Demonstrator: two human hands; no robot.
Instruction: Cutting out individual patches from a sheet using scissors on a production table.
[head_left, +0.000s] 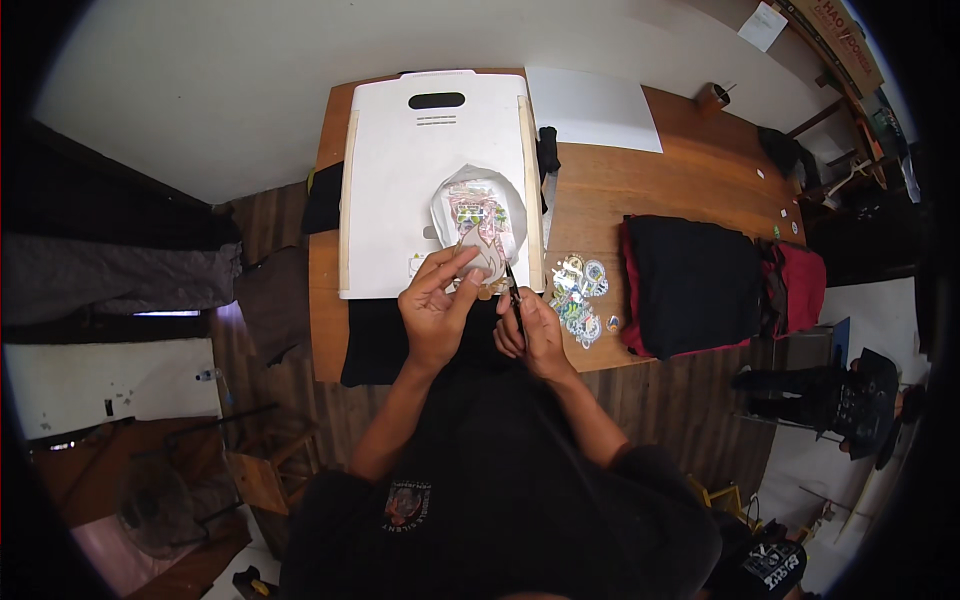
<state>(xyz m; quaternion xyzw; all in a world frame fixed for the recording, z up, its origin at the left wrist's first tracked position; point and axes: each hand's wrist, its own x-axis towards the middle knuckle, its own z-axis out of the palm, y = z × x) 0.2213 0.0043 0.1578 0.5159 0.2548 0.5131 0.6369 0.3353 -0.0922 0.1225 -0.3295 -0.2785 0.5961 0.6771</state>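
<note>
Probable stickers (572,310) between hands (540,333) and cloth (685,285)

The light is soft and moderate. The white panel (390,190) looks brightest, with its surface pale and nearly flat, while the black shirt (500,480) hides most folds in darkness. On the counter (610,185) the shadows are weak. A violet-white strip of light (165,313) glows at the left, and below it the fan (158,505) is dim and unclear. Both hands (435,310) (538,330) appear fairly sharp. Near the rim, straight edges bend, and the corners become black.
</note>
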